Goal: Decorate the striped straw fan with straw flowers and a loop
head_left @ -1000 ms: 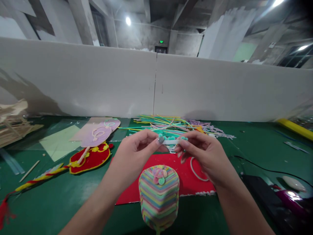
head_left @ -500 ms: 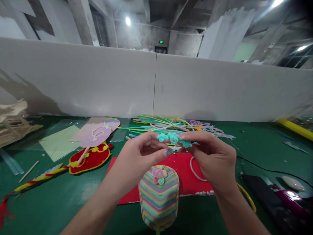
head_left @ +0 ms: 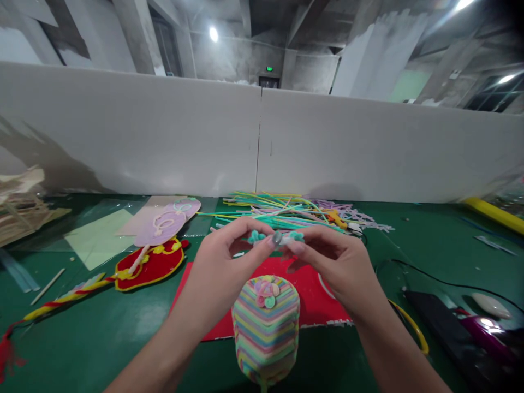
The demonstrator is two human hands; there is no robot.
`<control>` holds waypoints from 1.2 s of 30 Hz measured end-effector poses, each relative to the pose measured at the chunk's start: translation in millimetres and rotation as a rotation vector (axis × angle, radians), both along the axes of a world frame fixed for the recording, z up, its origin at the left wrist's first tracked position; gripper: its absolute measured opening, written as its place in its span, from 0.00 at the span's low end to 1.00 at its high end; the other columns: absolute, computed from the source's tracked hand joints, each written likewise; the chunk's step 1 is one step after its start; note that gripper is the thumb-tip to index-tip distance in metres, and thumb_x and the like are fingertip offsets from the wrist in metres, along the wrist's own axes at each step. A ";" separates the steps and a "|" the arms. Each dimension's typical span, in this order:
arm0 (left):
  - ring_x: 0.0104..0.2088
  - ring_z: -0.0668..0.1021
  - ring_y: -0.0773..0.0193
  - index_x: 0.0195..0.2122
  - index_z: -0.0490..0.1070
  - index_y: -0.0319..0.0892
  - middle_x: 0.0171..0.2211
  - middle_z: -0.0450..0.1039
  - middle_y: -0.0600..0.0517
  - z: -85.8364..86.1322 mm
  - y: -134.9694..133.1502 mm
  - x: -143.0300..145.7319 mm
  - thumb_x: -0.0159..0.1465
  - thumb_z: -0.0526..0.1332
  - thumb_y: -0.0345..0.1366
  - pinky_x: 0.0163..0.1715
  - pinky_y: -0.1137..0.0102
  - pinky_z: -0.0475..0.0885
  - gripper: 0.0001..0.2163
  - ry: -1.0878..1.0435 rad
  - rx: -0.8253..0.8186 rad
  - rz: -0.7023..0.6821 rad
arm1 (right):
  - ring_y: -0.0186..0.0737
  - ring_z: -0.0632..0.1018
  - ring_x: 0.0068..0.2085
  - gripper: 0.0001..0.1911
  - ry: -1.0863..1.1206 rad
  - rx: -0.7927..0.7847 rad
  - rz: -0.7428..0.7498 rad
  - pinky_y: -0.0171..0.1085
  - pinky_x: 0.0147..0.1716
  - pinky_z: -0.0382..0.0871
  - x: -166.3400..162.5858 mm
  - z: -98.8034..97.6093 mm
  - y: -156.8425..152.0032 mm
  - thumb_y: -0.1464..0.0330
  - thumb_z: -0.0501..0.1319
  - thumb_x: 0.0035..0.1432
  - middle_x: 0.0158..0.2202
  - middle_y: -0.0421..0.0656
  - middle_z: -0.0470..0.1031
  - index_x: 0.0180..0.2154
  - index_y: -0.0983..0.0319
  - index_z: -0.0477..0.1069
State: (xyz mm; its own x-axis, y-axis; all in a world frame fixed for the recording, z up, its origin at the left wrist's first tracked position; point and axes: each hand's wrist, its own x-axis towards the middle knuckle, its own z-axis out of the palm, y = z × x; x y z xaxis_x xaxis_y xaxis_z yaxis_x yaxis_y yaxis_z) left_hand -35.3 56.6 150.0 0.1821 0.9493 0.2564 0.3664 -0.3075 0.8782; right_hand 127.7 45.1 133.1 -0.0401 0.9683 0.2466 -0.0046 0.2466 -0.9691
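Between my two hands, above the table, is a small turquoise fuzzy flower piece (head_left: 295,236) that looks bent from pipe cleaner. My left hand (head_left: 233,262) pinches its left end between thumb and fingers. My right hand (head_left: 335,262) grips the right end the same way. A whitish bit shows at the middle, too small to name. Below the hands lies a pastel zigzag-striped fan shape (head_left: 266,333) with a cluster of small coloured coils on top. It rests partly over a red sheet (head_left: 319,305).
Behind the hands is a pile of pipe cleaners (head_left: 278,210) with an orange tool (head_left: 337,217), possibly a glue gun. To the left lie a red fan (head_left: 151,267) and a lilac fan shape (head_left: 166,222). A black device (head_left: 438,322) and cable are at right.
My right hand has moved left, closer to my left hand. The turquoise piece has been turned, so less of its flowers shows and a whitish part faces me.
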 end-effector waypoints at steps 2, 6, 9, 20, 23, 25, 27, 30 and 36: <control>0.22 0.69 0.70 0.30 0.71 0.43 0.24 0.70 0.56 0.1 0.6 -0.4 0.57 0.58 0.42 0.21 0.77 0.63 0.08 0.013 -0.023 0.015 | 0.36 0.79 0.28 0.07 0.030 -0.033 0.073 0.33 0.27 0.77 1.4 0.4 -0.4 0.65 0.63 0.51 0.29 0.41 0.78 0.32 0.61 0.75; 0.21 0.65 0.71 0.29 0.71 0.43 0.20 0.65 0.58 -1.3 2.6 -1.3 0.57 0.59 0.43 0.19 0.78 0.59 0.09 0.003 -0.037 0.024 | 0.36 0.79 0.28 0.08 0.054 -0.066 0.118 0.33 0.27 0.77 3.0 2.9 -2.1 0.66 0.61 0.53 0.29 0.42 0.79 0.34 0.63 0.75; 0.20 0.64 0.72 0.29 0.70 0.43 0.20 0.64 0.58 -1.9 2.8 -0.7 0.57 0.58 0.42 0.18 0.79 0.58 0.09 -0.005 -0.031 0.041 | 0.36 0.79 0.26 0.06 0.054 -0.084 0.089 0.33 0.27 0.77 2.5 4.3 -2.3 0.67 0.62 0.51 0.27 0.42 0.79 0.32 0.63 0.75; 0.22 0.67 0.72 0.29 0.70 0.43 0.23 0.68 0.57 -2.3 5.1 -2.2 0.57 0.59 0.41 0.19 0.79 0.60 0.08 0.029 -0.005 0.024 | 0.34 0.79 0.25 0.08 0.000 -0.066 0.070 0.32 0.26 0.77 3.9 4.2 -2.3 0.66 0.62 0.51 0.27 0.42 0.79 0.32 0.62 0.76; 0.22 0.68 0.72 0.29 0.71 0.43 0.23 0.68 0.57 -1.5 5.7 -2.7 0.57 0.59 0.41 0.18 0.78 0.59 0.08 0.059 0.012 0.022 | 0.33 0.78 0.24 0.08 -0.017 -0.060 0.065 0.32 0.26 0.77 3.7 5.9 -2.7 0.65 0.62 0.52 0.28 0.41 0.79 0.33 0.61 0.77; 0.22 0.68 0.72 0.29 0.71 0.43 0.23 0.68 0.57 -1.3 5.5 -3.1 0.57 0.59 0.42 0.18 0.78 0.59 0.08 0.072 0.019 0.022 | 0.34 0.79 0.25 0.08 -0.007 -0.059 0.062 0.31 0.26 0.77 3.8 5.9 -2.6 0.65 0.63 0.51 0.27 0.41 0.79 0.34 0.61 0.77; 0.22 0.68 0.72 0.28 0.71 0.44 0.23 0.69 0.58 -1.4 5.0 -3.5 0.57 0.59 0.41 0.18 0.78 0.59 0.08 0.080 0.025 0.013 | 0.35 0.79 0.27 0.07 0.009 -0.062 0.066 0.31 0.26 0.76 4.0 5.2 -2.4 0.66 0.64 0.50 0.27 0.41 0.79 0.33 0.61 0.76; 0.22 0.69 0.72 0.28 0.71 0.44 0.24 0.70 0.58 -1.6 4.2 -4.3 0.57 0.59 0.41 0.19 0.78 0.60 0.07 0.087 0.027 0.006 | 0.36 0.80 0.28 0.07 0.017 -0.075 0.071 0.31 0.26 0.77 4.3 4.3 -2.1 0.66 0.64 0.50 0.28 0.41 0.79 0.32 0.61 0.76; 0.24 0.71 0.70 0.29 0.70 0.44 0.25 0.71 0.57 -2.8 6.2 -3.9 0.59 0.57 0.41 0.21 0.77 0.65 0.08 0.111 0.065 -0.010 | 0.37 0.80 0.29 0.07 0.008 -0.076 0.065 0.32 0.27 0.77 3.8 4.0 -1.3 0.66 0.64 0.49 0.27 0.41 0.79 0.32 0.62 0.75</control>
State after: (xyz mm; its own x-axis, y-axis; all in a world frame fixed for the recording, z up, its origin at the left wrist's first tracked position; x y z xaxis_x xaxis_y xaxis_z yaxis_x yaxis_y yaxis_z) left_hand -39.2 62.8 147.2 0.2224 0.9294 0.2946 0.4565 -0.3663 0.8108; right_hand 131.5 43.8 137.1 -0.1014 0.9797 0.1730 -0.0257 0.1713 -0.9849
